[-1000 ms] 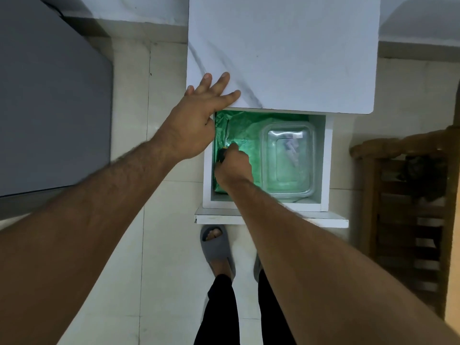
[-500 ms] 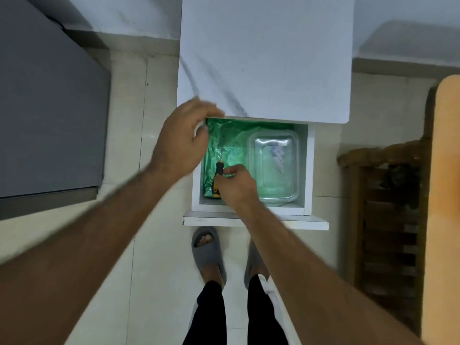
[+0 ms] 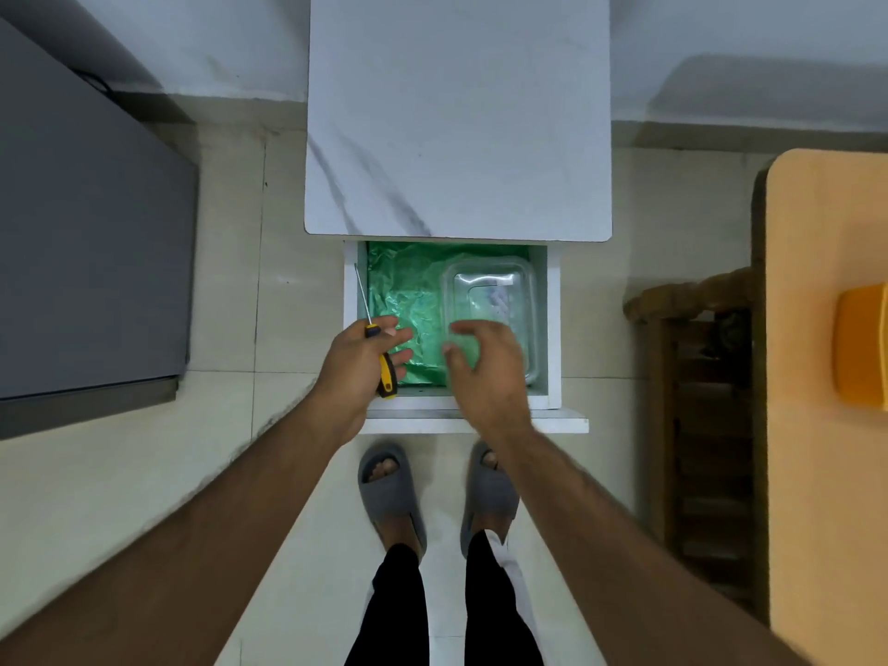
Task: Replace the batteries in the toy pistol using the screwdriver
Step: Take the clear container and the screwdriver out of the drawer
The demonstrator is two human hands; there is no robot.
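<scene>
A screwdriver (image 3: 386, 372) with a yellow and black handle and a thin metal shaft is gripped in my left hand (image 3: 358, 365), shaft pointing away from me along the left wall of the open drawer (image 3: 553, 329). My right hand (image 3: 485, 370) hovers over the drawer with fingers apart and nothing in it, above the near end of a clear plastic container (image 3: 490, 300). That container lies on crumpled green lining (image 3: 408, 290) inside the drawer. No toy pistol or batteries are visible.
The drawer is pulled out from a white marble-patterned cabinet (image 3: 456, 113). A grey surface (image 3: 86, 233) lies to the left, a wooden stool (image 3: 696, 425) and an orange table (image 3: 826, 377) with a yellow object (image 3: 862, 346) to the right. My feet in grey slippers stand below the drawer.
The screwdriver has passed from my right hand into my left hand, which came down off the cabinet top. My right hand let go and moved right over the clear container.
</scene>
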